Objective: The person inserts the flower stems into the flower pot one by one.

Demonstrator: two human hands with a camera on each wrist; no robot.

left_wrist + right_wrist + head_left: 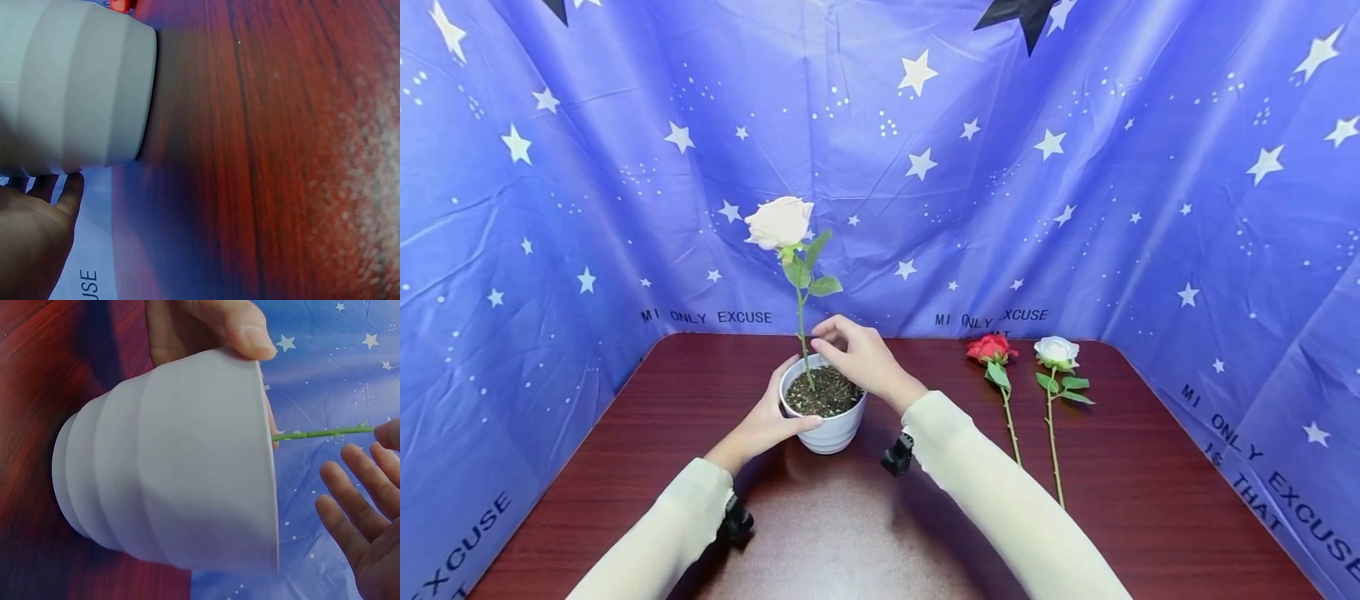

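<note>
A white ribbed flower pot [825, 435] filled with dark soil [831, 393] stands on the table. An upright white rose [780, 222] is planted in it, its green stem [802, 329] entering the soil left of the middle. My left hand [770, 423] holds the pot at its left side, thumb over the front rim and fingers around behind. Close to the right of the stem is my right hand [865, 362], loosely bent above the pot; a narrow gap shows between its fingertips and the stem in the head view. The right wrist view has the thumb overlapping the stem.
To the right on the brown table [1150, 500] lie a red rose [992, 347] and another white rose [1057, 352], stems toward the front, partly behind the right sleeve [1000, 508]. A blue star-patterned cloth [865, 150] rises behind and along both sides.
</note>
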